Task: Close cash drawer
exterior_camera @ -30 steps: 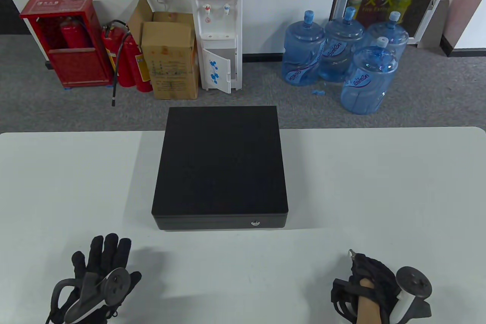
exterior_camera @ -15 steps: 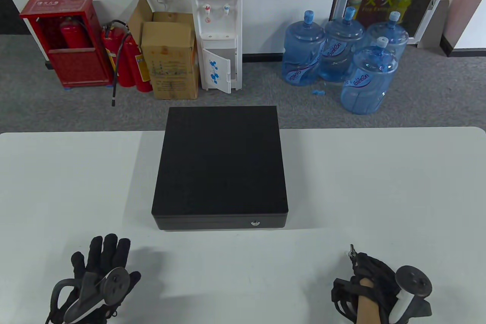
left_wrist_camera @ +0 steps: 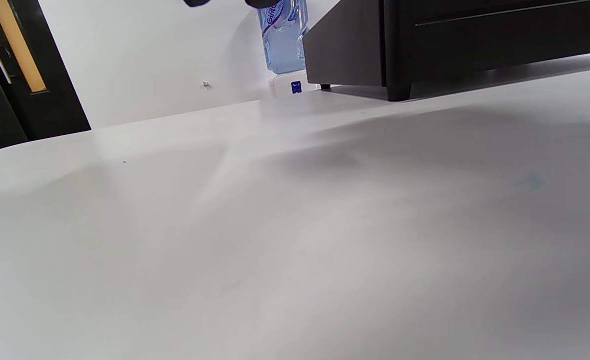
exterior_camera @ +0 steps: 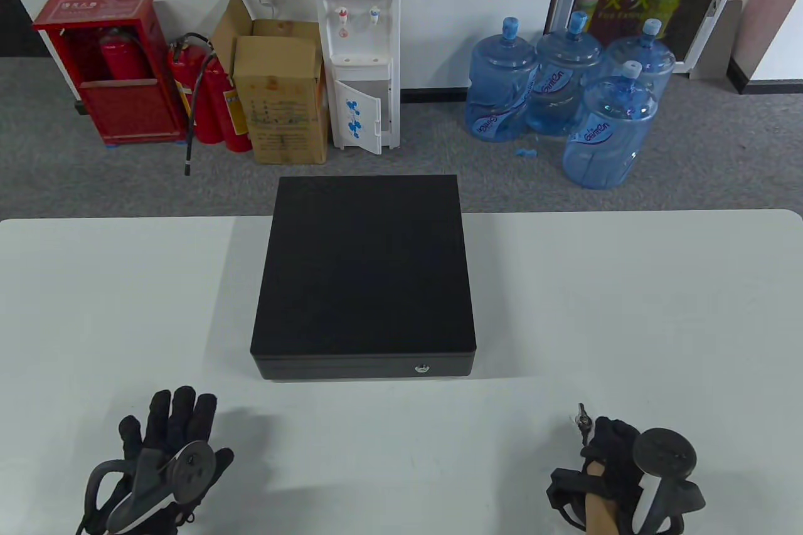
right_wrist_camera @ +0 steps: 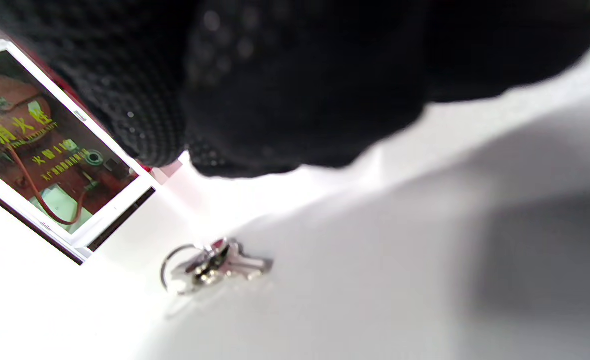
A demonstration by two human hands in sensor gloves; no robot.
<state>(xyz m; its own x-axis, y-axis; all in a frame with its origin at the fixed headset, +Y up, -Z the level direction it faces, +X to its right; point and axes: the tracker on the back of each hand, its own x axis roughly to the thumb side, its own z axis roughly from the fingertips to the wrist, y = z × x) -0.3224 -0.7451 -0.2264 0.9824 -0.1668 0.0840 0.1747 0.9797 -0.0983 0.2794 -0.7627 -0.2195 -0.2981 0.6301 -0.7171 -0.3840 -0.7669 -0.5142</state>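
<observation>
Left hand: at about 7 o'clock on the table, palm down, fingers spread flat and pointing toward 12 o'clock; it grasps nothing. In the left wrist view only dark fingertips show at the top edge.

Left tracker: strapped on the back of that hand, its round disc facing up.

Drawer: black cash box at the table's centre, its rear toward 12 o'clock and reaching past the far table edge; its front panel faces 6 o'clock and sits flush with the case, so it looks closed. Both hands are well apart from it. In the left wrist view the box stands on small feet, a thin seam running across its front.

Lock: small silver cylinder on the front panel, right of its middle.

Keys: a small silver bunch on a ring, lying on the table at about 5 o'clock, just beside the right hand's fingertips; in the right wrist view the keys lie flat below the glove, with white table showing between.

Right hand: at 5 o'clock near the table's front edge, fingers curled downward; it holds nothing, the keys lying loose.

Right tracker: on the back of that hand, disc up.
</observation>
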